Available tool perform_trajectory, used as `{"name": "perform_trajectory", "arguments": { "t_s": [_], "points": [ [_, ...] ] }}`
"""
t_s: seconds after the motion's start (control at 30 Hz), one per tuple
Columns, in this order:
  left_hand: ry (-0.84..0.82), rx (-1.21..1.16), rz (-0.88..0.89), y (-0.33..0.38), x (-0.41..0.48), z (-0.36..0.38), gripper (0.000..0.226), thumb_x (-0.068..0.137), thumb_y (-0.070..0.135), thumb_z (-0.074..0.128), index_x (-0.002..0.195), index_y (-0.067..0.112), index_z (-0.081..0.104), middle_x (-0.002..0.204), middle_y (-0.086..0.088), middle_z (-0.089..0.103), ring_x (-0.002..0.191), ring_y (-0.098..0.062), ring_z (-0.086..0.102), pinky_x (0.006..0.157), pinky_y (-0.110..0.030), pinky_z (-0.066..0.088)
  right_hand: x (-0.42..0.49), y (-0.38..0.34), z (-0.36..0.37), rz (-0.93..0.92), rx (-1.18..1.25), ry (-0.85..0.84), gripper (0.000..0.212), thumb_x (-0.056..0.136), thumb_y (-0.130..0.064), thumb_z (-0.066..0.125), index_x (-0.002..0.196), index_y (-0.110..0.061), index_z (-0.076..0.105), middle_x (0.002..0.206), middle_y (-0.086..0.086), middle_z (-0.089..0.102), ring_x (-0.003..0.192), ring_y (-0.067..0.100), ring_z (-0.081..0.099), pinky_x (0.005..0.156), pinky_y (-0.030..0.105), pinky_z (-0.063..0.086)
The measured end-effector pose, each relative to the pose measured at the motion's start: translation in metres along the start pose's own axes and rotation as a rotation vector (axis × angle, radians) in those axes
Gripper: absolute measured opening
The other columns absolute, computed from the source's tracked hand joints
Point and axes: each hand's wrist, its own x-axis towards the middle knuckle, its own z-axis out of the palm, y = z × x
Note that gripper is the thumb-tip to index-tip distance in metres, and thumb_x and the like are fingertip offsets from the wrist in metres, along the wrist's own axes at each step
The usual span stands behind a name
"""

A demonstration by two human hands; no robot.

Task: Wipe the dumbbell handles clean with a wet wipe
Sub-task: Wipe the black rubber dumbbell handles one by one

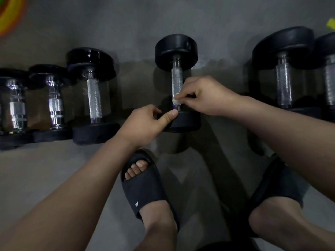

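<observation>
— On the matte grey floor (54, 169), what lies in the middle of the row?
— A dumbbell (186, 122) with round black heads of a dull, rubbery look and a slim knurled metal handle (176, 78). One head points away from the person and the other lies near.
— And the wet wipe (175, 102)?
— It is a small, white, crumpled wad at the near end of that handle. The right hand (206, 96) pinches it between thumb and fingertips against the metal, and the fingers hide most of it.
— The left hand (143, 125)?
— It grips the near head, with the fingers curled over the rim and the thumb lying straight along the top edge.
— What is hard to make out?
— Three shiny dumbbells (94, 98) lie to the left, the outermost cut off by the frame. Two larger ones (284, 84) lie to the right, one half out of view. The left foot wears a dark slipper (145, 189). The right slipper (279, 182) sits partly behind the forearm. A blurred red, yellow and green curve (9, 13) in the top left corner is too cropped to identify.
</observation>
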Motion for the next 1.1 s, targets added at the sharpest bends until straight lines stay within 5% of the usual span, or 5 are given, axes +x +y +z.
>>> {"name": "perform_trajectory", "arguments": {
  "t_s": [0.2, 0.53, 0.87, 1.03, 1.1],
  "points": [
    [0.009, 0.007, -0.010, 0.004, -0.002, 0.000, 0.070, 0.081, 0.082, 0.052, 0.110, 0.020, 0.067, 0.100, 0.006, 0.068, 0.093, -0.011, 0.063, 0.083, -0.035, 0.056, 0.030, 0.005, -0.005, 0.205, 0.111, 0.277, 0.014, 0.095, -0.027, 0.068, 0.098, -0.018, 0.079, 0.098, -0.001, 0.064, 0.090, 0.012, 0.063, 0.087, 0.029, 0.052],
    [0.040, 0.004, -0.011, 0.006, -0.001, 0.004, 0.068, 0.081, 0.081, 0.053, 0.108, 0.020, 0.068, 0.098, 0.005, 0.069, 0.093, -0.012, 0.064, 0.083, -0.035, 0.055, 0.031, 0.004, 0.006, 0.179, 0.090, 0.383, 0.020, 0.097, -0.026, 0.062, 0.100, -0.016, 0.078, 0.100, 0.007, 0.065, 0.090, 0.018, 0.063, 0.085, 0.036, 0.053],
    [0.034, 0.009, -0.014, 0.007, -0.001, 0.003, 0.066, 0.081, 0.079, 0.055, 0.107, 0.019, 0.068, 0.099, 0.005, 0.068, 0.093, -0.012, 0.063, 0.083, -0.035, 0.055, 0.028, -0.002, 0.010, 0.120, -0.039, 0.371, 0.021, 0.095, -0.017, 0.062, 0.101, -0.007, 0.078, 0.098, 0.015, 0.062, 0.086, 0.028, 0.062, 0.077, 0.032, 0.049],
    [0.019, 0.033, -0.010, 0.008, -0.001, 0.002, 0.069, 0.081, 0.080, 0.052, 0.109, 0.018, 0.067, 0.101, 0.003, 0.069, 0.095, -0.015, 0.064, 0.086, -0.036, 0.055, 0.027, -0.005, 0.019, 0.202, 0.011, 0.412, 0.021, 0.096, -0.016, 0.061, 0.107, -0.009, 0.077, 0.101, 0.006, 0.059, 0.088, 0.013, 0.056, 0.078, 0.003, 0.035],
    [0.024, 0.026, -0.014, 0.007, -0.001, 0.003, 0.070, 0.080, 0.081, 0.052, 0.108, 0.018, 0.067, 0.100, 0.003, 0.069, 0.095, -0.015, 0.064, 0.085, -0.036, 0.055, 0.035, -0.003, 0.017, 0.233, 0.048, 0.434, 0.019, 0.095, -0.018, 0.062, 0.102, -0.010, 0.078, 0.102, 0.006, 0.061, 0.088, 0.016, 0.060, 0.080, 0.015, 0.045]
  ]
}}
